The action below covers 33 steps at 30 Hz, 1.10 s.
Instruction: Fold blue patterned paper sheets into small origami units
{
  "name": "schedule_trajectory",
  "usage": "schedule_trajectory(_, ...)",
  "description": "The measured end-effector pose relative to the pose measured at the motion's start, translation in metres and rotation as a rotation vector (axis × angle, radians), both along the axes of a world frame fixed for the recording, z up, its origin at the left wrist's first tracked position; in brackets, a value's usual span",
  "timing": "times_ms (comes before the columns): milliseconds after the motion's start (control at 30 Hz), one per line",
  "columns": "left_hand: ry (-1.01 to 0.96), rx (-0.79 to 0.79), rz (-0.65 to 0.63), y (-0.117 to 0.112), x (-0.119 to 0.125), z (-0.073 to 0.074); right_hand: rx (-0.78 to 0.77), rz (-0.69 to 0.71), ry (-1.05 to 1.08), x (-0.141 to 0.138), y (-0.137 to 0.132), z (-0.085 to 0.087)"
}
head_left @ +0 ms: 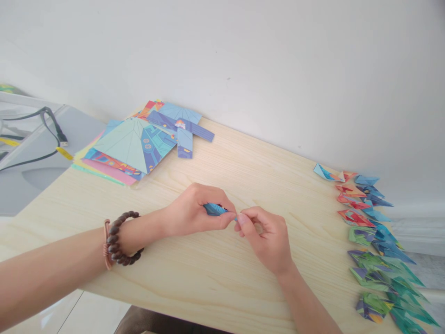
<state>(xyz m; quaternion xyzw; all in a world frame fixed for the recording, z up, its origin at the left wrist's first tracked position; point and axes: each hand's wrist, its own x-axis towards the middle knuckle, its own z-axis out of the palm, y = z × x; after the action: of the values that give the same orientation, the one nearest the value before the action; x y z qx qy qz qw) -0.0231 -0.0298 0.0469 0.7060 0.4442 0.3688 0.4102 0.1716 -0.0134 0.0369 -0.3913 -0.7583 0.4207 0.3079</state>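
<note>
Both hands meet over the middle of a light wooden table [243, 162]. My left hand [194, 211] is closed round a small folded piece of blue paper [213, 209], most of which its fingers hide. My right hand [267, 239] pinches the right tip of that same paper between thumb and forefinger. A bracelet of dark wooden beads [120, 239] sits on my left wrist.
A stack of patterned paper sheets [132, 148] lies at the table's far left, with cut blue strips [184, 130] on top. Several folded paper pieces [375, 236] run down the right edge. Beyond the left edge, a grey surface holds a cable [52, 125]. A white wall stands behind.
</note>
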Motion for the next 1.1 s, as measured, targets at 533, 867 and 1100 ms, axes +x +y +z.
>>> schedule_trajectory(533,-0.071,-0.294,0.038,0.0031,0.0005,0.0034,0.175,0.107,-0.065,0.0034,0.0019,-0.0015)
schedule_trajectory(867,-0.061,-0.269,0.033,0.0021,0.0019,0.0033,0.291,0.098,-0.073,0.0034,0.002,-0.0031)
schedule_trajectory(1100,-0.026,-0.131,0.081,-0.0011,0.0038,-0.0002,0.19,0.057,-0.06,0.0018,0.0004,-0.0017)
